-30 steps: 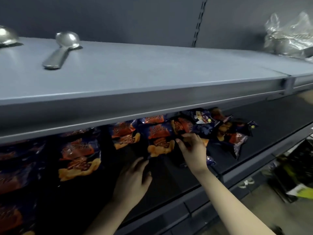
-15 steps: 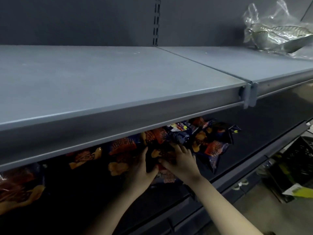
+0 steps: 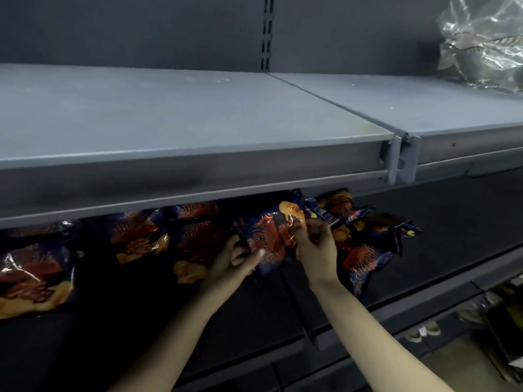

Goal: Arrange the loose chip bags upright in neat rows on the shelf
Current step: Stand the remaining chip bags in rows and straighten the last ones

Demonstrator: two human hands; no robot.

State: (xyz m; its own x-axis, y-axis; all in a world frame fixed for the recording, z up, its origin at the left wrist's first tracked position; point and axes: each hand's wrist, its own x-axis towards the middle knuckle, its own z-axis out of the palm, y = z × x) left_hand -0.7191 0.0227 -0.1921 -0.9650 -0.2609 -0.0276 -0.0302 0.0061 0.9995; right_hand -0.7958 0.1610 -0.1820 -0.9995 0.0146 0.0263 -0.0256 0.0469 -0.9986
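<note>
Grey metal store shelving fills pretty much the whole view, with the big upper shelf [image 3: 169, 123] running straight across the middle. Under it is the lower shelf [image 3: 467, 236], way darker, and that's where all the chips are. From 9 o'clock across to the centre a row of bags [image 3: 138, 236] stands more or less upright, logos up top and chip pictures at the bottom. Just at 3 o'clock of the hands there's a loose pile [image 3: 368, 250], flopped every which way.

Both forearms reach up from 6 o'clock, hands close together on one chip bag [image 3: 264, 239] dead centre. Its long axis goes roughly 12 to 6, leaning a bit toward 1, front facing out, yellow chip picture at the upper end. The right hand [image 3: 314, 244] is curled over, pinching the bag's upper right edge. The left hand [image 3: 235, 258] is on the lower left edge with one finger stretched along the front, but it's blurry, so can't tell if that's a proper grip.

Crinkly clear plastic wrap [image 3: 481, 43] sits at 1 o'clock on the upper shelf, and a small bracket [image 3: 399, 162] joins the shelf sections.
</note>
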